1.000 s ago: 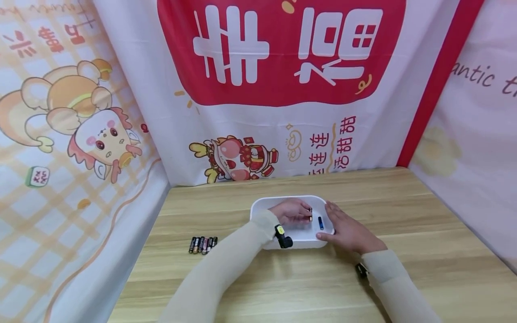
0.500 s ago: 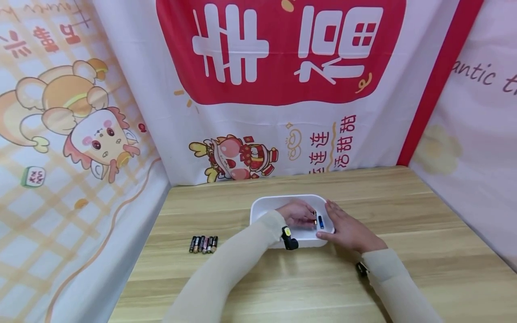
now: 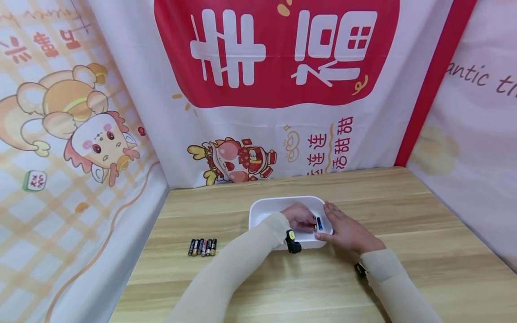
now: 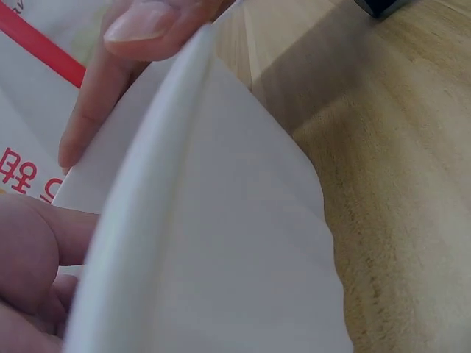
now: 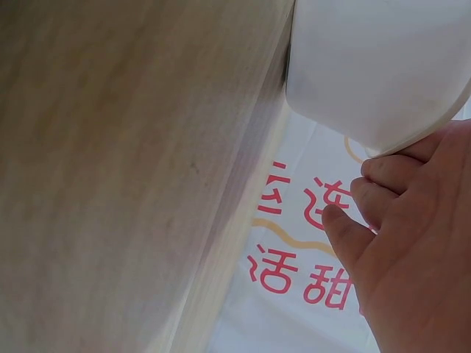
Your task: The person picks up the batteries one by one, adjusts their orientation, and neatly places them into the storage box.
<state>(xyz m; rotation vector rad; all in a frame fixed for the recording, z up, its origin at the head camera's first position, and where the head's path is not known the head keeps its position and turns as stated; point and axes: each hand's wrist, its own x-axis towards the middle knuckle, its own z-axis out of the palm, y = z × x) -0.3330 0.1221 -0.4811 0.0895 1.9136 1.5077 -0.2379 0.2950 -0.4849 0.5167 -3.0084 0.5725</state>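
A white plastic box (image 3: 259, 216) stands on the wooden table in the head view. Inside it, near the right end, my left hand (image 3: 300, 217) pinches a small battery (image 3: 315, 227), mostly hidden by the fingers. Just right of that lies a blue battery (image 3: 320, 223) on the box floor. My right hand (image 3: 349, 231) holds the box's right end, thumb over the near rim and fingers along the outer wall. In the left wrist view the box wall (image 4: 243, 198) blocks most of the left hand's work. Some right-hand fingers (image 5: 386, 176) touch the box outside in the right wrist view.
A row of several batteries (image 3: 202, 247) lies side by side on the table (image 3: 181, 287), left of the box. Printed cloths hang behind and at both sides. A black wrist camera (image 3: 293, 242) hangs under the left wrist, close to the box's near wall.
My left hand has moved rightward inside the box and brought the battery down beside the blue one. The right hand stays on the box's end. The head view has shifted slightly.
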